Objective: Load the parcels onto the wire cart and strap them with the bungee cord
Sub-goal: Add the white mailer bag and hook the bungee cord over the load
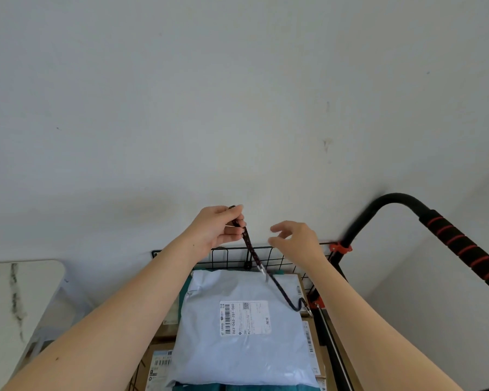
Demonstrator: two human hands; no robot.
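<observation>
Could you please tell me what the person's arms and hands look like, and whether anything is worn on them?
Both forearms are bare, with no sleeves in view. The left hand and right hand wear no gloves, rings, watch or bracelets. A few small moles dot the left forearm.

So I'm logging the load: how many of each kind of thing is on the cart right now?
Pale blue poly mailer: 1
Cardboard boxes, partly hidden: at least 2
Teal parcel: 1
Bungee cord, held by the left hand: 1
Total: at least 5

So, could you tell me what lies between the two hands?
In the head view, only bare wall separates the left hand, gripping the bungee cord, from the open right hand.
</observation>
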